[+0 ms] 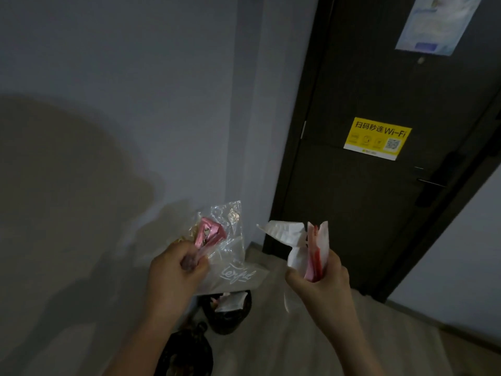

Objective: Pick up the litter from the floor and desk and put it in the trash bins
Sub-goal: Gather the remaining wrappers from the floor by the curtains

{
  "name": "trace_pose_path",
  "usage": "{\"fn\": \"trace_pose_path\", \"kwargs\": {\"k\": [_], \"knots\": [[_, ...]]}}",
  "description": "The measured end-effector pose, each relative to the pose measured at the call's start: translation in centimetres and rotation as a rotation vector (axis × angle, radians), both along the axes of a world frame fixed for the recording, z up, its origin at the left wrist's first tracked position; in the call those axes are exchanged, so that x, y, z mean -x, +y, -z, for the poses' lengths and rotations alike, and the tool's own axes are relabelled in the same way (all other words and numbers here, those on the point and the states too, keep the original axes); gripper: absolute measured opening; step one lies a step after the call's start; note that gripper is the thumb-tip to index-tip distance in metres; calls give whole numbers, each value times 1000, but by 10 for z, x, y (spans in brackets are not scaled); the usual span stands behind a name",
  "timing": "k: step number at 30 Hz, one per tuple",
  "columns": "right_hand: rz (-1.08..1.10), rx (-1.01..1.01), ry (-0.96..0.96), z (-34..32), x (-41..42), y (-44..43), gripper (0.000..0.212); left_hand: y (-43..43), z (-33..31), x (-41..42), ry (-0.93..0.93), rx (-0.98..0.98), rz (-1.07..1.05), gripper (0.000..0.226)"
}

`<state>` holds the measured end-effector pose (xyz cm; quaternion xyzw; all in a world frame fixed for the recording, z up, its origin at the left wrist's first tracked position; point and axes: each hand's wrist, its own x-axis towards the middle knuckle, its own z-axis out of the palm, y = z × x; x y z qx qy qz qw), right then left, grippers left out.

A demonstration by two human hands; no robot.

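Note:
My left hand [176,270] grips a bunch of clear plastic wrappers [230,240] with a pink wrapper [210,232] inside, held up above the bins. My right hand [317,280] grips a wad of white paper [287,234] together with red-and-white packets [315,256]. Below the left hand stands a dark trash bin [226,316] with white and pink litter in it. A second dark trash bin [184,354] stands nearer to me, partly hidden by my left forearm.
A grey wall [122,104] runs along the left. A dark door [379,185] with a yellow Wi-Fi sticker [378,138] and a handle [431,183] stands ahead on the right. Pale floor [311,348] lies between the bins and the door.

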<state>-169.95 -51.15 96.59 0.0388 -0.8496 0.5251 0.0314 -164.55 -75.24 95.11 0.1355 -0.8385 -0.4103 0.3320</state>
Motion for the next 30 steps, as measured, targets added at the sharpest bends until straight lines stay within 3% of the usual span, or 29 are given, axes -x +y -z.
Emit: {"fn": "trace_pose_path", "kwargs": {"k": [11, 16, 20, 30], "knots": [[-48, -146, -234, 63, 147, -34, 90, -38, 67, 134, -226, -15, 43, 35], [-99, -181, -359, 99, 240, -40, 92, -36, 101, 207, -313, -22, 4, 48], [-182, -249, -416, 124, 326, -33, 82, -24, 132, 268, -450, 5, -49, 53], [-331, -440, -596, 238, 471, -40, 91, -19, 264, 378, -812, -125, -51, 9]]}}
